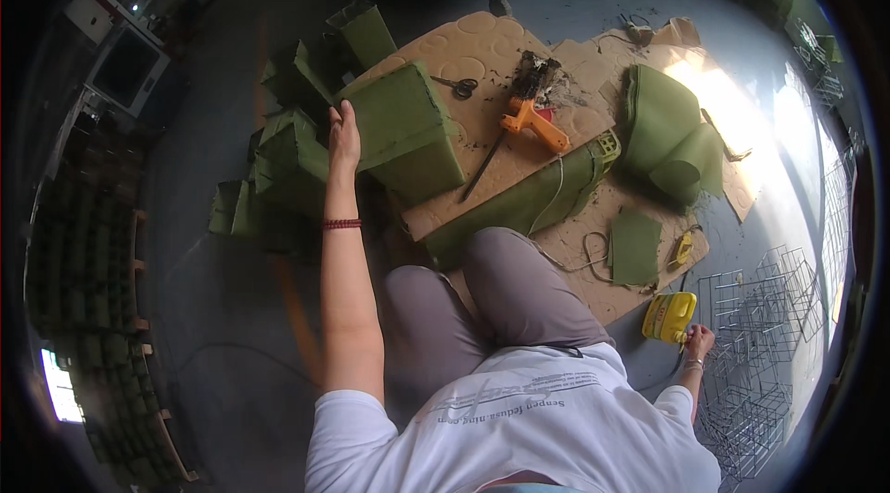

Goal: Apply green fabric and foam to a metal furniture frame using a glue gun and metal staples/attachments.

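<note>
Cardboard sheets (464, 36) spread over a gray floor (213, 57) as the left hand (344, 136) rests, fingers extended, against a green box (394, 113) at 11 o'clock; at 4 o'clock, the right hand (700, 343) sits beside a yellow jug (668, 316) and wire frames (765, 307), its grip impossible to tell.

box (403, 122): green | glue gun (540, 127): orange | container (667, 316): yellow | cardboard (477, 32): brown, ring-patterned
</note>
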The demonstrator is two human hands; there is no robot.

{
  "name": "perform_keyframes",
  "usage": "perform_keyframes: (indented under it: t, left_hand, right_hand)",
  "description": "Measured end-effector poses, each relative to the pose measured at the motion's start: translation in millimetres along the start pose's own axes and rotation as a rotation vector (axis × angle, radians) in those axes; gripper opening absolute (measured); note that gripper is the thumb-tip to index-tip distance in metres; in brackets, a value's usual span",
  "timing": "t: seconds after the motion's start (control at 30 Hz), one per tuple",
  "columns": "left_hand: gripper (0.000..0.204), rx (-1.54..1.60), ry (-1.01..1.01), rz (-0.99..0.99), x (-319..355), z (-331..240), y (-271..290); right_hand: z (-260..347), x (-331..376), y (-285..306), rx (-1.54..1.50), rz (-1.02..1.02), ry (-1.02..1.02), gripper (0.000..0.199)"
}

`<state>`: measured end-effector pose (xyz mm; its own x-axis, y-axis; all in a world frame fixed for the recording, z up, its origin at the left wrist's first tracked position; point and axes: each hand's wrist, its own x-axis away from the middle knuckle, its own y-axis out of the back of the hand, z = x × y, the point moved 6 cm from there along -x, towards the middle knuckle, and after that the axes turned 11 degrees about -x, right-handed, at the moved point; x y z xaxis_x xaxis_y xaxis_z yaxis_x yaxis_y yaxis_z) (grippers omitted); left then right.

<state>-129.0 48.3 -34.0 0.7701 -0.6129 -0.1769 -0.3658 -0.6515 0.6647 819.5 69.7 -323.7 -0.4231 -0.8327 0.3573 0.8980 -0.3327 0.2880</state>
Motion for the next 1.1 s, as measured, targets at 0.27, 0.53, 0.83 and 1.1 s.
perform_keyframes:
  t: [0.27, 0.53, 0.83, 1.1]
  left_hand:
    - [0.089, 0.004, -0.002, -0.021, 6.6, -30.8, -7.6]
    - [0.084, -0.106, 0.078, -0.036, 16.3, -23.3, 5.3]
    - [0.085, -0.138, 0.060, -0.070, 14.5, -18.3, 2.2]
    - [0.080, -0.108, 0.059, -0.063, 23.9, -34.2, 3.5]
  right_hand:
    - [147.5, 28.1, -278.4, -0.277, 0.591, 0.170, 0.029]
    - [326.0, 185.4, -465.6, -0.267, 1.007, 0.391, 0.028]
    - [455.2, 345.7, -505.2, -0.176, 1.217, 0.949, 0.063]
    - [507.2, 394.0, -562.9, -0.039, 0.869, 1.506, 0.074]
